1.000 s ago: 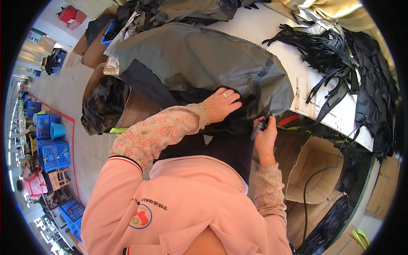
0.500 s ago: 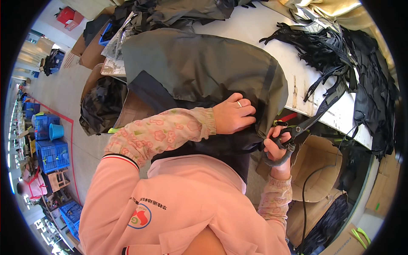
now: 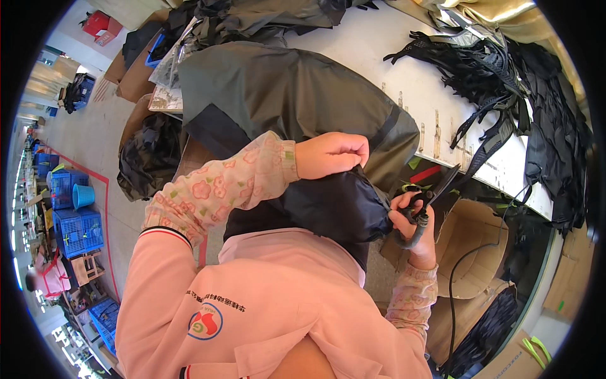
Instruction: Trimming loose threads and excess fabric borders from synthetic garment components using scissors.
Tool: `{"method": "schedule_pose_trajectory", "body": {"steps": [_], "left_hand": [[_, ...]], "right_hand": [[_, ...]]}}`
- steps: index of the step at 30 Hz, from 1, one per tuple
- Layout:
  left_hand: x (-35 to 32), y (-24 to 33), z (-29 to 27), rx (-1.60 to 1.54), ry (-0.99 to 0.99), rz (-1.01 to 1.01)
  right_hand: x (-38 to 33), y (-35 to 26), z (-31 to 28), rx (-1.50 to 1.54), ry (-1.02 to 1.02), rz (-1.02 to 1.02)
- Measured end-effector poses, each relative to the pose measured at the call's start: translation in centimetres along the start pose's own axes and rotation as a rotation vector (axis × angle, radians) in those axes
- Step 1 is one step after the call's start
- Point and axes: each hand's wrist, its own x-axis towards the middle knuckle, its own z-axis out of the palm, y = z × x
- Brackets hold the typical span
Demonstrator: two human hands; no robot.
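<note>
A large olive-grey fabric piece [image 3: 271,95] with dark panels drapes from the white table [image 3: 353,44] toward my lap. My left hand [image 3: 334,155] is closed on its near edge, fingers curled round a fold. Below that hand, the black inner side [image 3: 328,202] of the fabric is turned up. In my right hand [image 3: 421,237] is a pair of black-handled scissors [image 3: 447,183], blades pointing up and away to the right. The thumb and fingertips of the same hand also pinch the fabric's right-hand edge; the exact grip there is partly hidden.
Black straps and strips [image 3: 486,76] are heaped on the table's right side. Dark fabric [image 3: 265,25] lies piled at the back. An open cardboard box [image 3: 473,246] stands below the right edge, a dark cable [image 3: 452,297] beside it. Another box of dark cloth [image 3: 151,151] is at left.
My left hand has moved slightly left and gripped the fabric, folding its black side up. The scissors have tilted, blades now upward. The fabric's right end has shifted a little left.
</note>
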Motion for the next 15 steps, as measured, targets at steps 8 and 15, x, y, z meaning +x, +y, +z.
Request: {"method": "schedule_pose_trajectory", "body": {"steps": [8,15], "left_hand": [[-1.1,-1.5,-0.2,-0.166,-0.184,-0.157],[-1.1,-2.3,2.2,0.696,0.103,0.407]], "right_hand": [[0.1,1.2,-0.6,0.061,0.066,0.054],[-0.2,2.3,-1.2,0.219,0.171,0.042]]}}
